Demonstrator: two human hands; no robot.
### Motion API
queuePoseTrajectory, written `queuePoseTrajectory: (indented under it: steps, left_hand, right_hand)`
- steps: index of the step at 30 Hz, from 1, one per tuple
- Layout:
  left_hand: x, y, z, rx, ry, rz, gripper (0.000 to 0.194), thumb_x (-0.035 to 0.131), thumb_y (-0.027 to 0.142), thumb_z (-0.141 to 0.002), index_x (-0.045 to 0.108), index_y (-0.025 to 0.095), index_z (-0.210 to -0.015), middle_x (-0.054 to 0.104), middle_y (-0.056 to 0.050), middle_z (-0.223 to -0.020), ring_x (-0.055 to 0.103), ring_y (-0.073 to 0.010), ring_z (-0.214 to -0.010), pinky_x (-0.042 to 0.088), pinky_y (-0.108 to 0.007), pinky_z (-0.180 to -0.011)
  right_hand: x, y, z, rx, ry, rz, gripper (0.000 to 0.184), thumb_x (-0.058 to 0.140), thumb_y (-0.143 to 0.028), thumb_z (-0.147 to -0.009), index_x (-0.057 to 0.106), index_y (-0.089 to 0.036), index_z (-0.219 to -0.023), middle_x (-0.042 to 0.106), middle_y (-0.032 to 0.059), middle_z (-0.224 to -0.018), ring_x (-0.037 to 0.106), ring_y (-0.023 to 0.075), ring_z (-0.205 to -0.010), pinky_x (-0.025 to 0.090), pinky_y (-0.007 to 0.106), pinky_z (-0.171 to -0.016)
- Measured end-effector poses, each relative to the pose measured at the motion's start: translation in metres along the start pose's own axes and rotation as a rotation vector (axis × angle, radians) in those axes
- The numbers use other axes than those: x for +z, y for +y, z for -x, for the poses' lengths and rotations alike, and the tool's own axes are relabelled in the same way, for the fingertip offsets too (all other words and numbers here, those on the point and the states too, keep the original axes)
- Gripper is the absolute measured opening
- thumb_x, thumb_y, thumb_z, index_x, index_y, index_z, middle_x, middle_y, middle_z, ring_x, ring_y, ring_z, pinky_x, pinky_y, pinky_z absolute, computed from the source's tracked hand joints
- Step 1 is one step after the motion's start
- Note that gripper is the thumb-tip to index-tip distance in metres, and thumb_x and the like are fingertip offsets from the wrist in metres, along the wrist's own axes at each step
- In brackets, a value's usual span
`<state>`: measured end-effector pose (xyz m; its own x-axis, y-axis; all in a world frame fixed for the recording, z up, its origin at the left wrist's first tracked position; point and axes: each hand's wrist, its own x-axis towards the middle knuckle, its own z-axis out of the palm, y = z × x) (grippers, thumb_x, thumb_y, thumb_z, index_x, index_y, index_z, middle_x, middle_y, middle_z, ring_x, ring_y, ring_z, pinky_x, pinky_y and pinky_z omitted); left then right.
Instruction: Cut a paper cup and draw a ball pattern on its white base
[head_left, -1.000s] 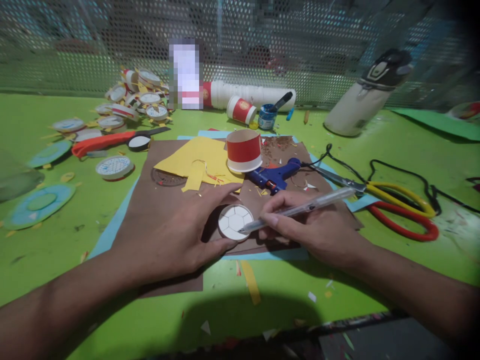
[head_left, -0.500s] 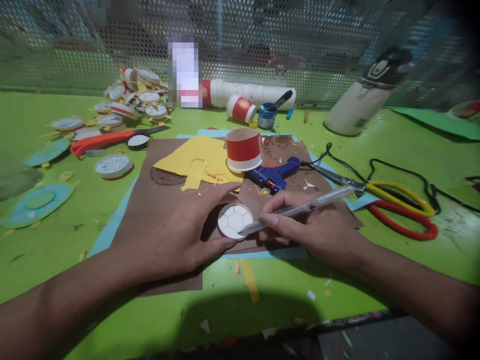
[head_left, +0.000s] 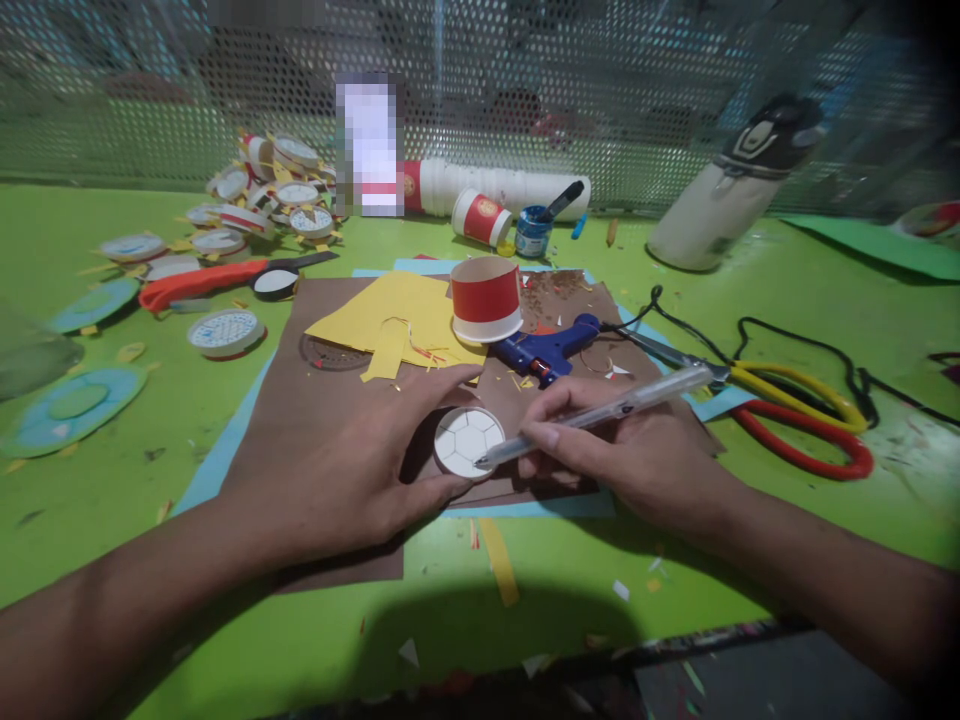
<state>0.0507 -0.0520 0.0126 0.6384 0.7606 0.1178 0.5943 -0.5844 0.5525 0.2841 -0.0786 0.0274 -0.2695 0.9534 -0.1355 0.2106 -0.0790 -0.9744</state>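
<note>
A small round white cup base [head_left: 468, 440], its top drawn with black lines like a football pattern, lies on brown paper in front of me. My left hand [head_left: 367, 455] curves around it from the left, thumb against its lower edge and index finger arched beyond its far side. Its other fingers are mostly hidden. A clear-barrelled pen [head_left: 600, 412] is gripped in my right hand [head_left: 600, 440], its tip touching the lower right of the drawn face. Just beyond stand a cut red and white paper cup ring [head_left: 486, 302] and a blue glue gun [head_left: 551, 350].
Scissors [head_left: 787, 405] and a black cord lie at right, near a leaning bottle [head_left: 720, 205]. Yellow paper [head_left: 412, 305] covers part of the brown sheet [head_left: 300, 420]. At left are an orange cutter [head_left: 202, 285] and piled cup bases [head_left: 292, 190]. Stacked cups [head_left: 517, 188] lie behind.
The pen has tipped slightly, with its tip still on the cup base. Both hands stay in nearly the same place.
</note>
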Motion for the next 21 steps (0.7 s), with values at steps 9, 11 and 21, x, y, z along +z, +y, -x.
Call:
queuePoseTrajectory:
  steps: [9,11,21]
  left_hand:
    - [-0.0001,0.0015,0.0008,0.012,-0.004,0.017,0.056,0.06,0.044,-0.089,0.043,0.027,-0.14,0.065,-0.009,-0.129,0.065,-0.0289,-0.108,0.053,-0.04,-0.087]
    - [-0.0002,0.0016,0.0007,0.028,0.0,0.02,0.056,0.06,0.043,-0.089,0.043,0.027,-0.14,0.065,-0.009,-0.129,0.064,-0.0295,-0.111,0.052,-0.041,-0.09]
    - [0.0026,-0.0023,0.0021,0.041,0.007,-0.012,0.063,0.062,0.04,-0.088,0.039,0.027,-0.145,0.062,-0.011,-0.135,0.061,-0.0318,-0.116,0.052,-0.045,-0.093]
  right_hand:
    - [0.0006,-0.0001,-0.0012,-0.023,-0.008,0.066,0.015,0.068,-0.031,-0.084,0.063,-0.019,-0.078,0.072,0.0017,-0.065,0.06,0.0109,-0.052,0.049,0.023,-0.049]
    - [0.0003,-0.0001,-0.0011,-0.029,-0.017,0.084,0.014,0.068,-0.03,-0.085,0.063,-0.019,-0.078,0.073,0.002,-0.066,0.061,0.0111,-0.053,0.049,0.023,-0.05]
    - [-0.0003,-0.0012,0.0007,-0.022,-0.024,0.096,0.011,0.068,-0.027,-0.084,0.065,-0.018,-0.077,0.074,0.0024,-0.066,0.065,0.0127,-0.056,0.05,0.023,-0.052]
